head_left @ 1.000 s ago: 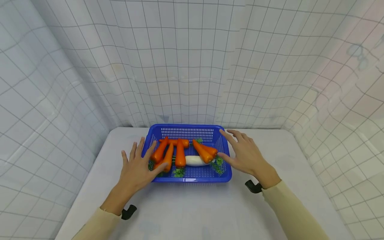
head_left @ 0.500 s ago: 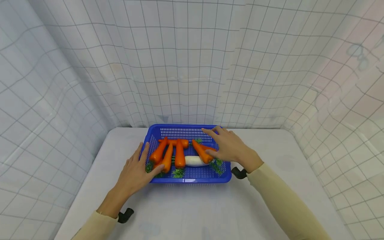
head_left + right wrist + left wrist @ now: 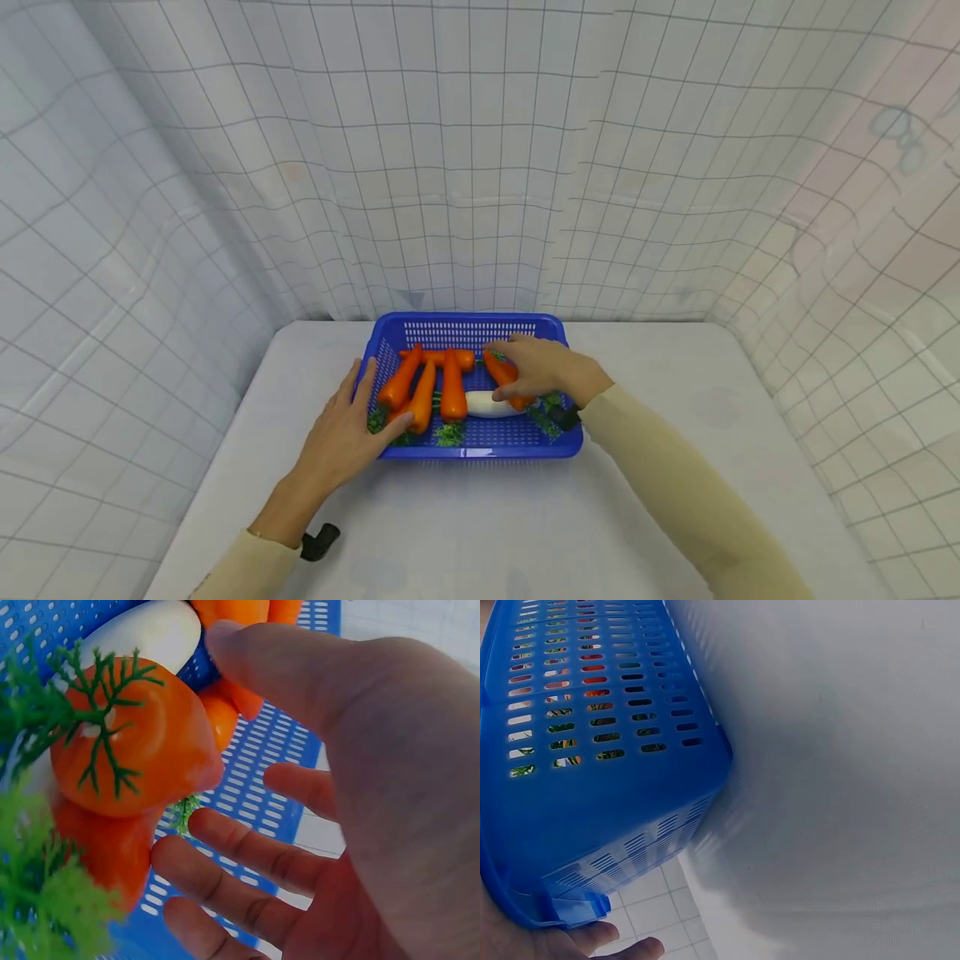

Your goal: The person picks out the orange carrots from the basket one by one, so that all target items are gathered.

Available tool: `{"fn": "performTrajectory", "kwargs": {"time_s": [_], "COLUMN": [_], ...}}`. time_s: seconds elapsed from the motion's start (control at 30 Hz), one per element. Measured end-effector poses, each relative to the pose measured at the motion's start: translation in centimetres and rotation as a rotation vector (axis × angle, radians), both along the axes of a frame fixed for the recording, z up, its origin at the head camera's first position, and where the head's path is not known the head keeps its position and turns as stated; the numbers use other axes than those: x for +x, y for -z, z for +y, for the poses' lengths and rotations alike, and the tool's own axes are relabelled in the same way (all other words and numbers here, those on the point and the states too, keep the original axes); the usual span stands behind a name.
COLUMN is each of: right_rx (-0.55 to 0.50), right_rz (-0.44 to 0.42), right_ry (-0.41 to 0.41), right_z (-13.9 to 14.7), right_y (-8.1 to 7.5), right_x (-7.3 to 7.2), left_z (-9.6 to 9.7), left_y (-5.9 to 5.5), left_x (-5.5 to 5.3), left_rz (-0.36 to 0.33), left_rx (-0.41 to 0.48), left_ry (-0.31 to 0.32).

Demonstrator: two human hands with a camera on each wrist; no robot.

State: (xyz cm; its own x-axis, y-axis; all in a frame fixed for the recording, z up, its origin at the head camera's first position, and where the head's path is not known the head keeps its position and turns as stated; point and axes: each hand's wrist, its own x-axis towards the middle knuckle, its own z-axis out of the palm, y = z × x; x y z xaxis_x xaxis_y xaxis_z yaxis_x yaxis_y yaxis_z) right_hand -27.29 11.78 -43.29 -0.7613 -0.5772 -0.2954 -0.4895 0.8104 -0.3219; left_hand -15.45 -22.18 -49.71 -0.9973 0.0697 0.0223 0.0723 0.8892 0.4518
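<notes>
carrots [image 3: 154, 754] near the basket's [image 3: 480, 452] right edge, two in right wrist view, one in head view, lay by the right hand [image 3: 536, 367], wide like the left hand [image 3: 337, 435].

Soft, even, slightly grey light fills the head view, leaving only a faint shadow on the white table [image 3: 465, 533] just in front of the blue basket [image 3: 525, 451]. Small highlights shine on the carrots [image 3: 453, 393] inside the basket. Far out on either side of it, the grid lines of the curtain [image 3: 480, 167] bend and slant; whether lens or folds cause this is unclear. In the left wrist view, the table beside the basket looks dull grey, with blurred shading along the basket's edge. In the right wrist view, the leaves [image 3: 56, 900] at the basket's near end are blurred, while the background beyond the basket looks pale and washed out.
</notes>
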Motion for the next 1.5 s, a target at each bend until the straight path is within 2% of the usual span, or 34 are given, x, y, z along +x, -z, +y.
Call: {"fn": "performTrajectory", "kwargs": {"time_s": [0.37,0.63,0.8,1.2,1.5], "right_rx": [0.018,-0.045,-0.085,-0.237,-0.352], "right_rz": [-0.034,-0.062,-0.039,0.028,-0.008], "right_ry": [-0.004,0.005,-0.001,0.020,0.097], "right_z": [-1.2,-1.5,-1.2,0.8,2.2], "right_y": [1.4,1.2,1.1,-1.2,-3.1], "right_x": [-0.4,-0.2,-0.3,-1.4,-1.9], "left_z": [0.0,0.1,0.1,0.2,0.1], "left_y": [0.2,0.1,0.0,-0.1,0.3], "left_x": [0.0,0.2,0.2,0.2,0.1], "left_rz": [-0.007,-0.018,-0.031,-0.026,-0.023], "left_rx": [0.003,0.014,0.011,0.007,0.011], "left_ry": [-0.013,-0.016,-0.023,-0.022,-0.021]}}
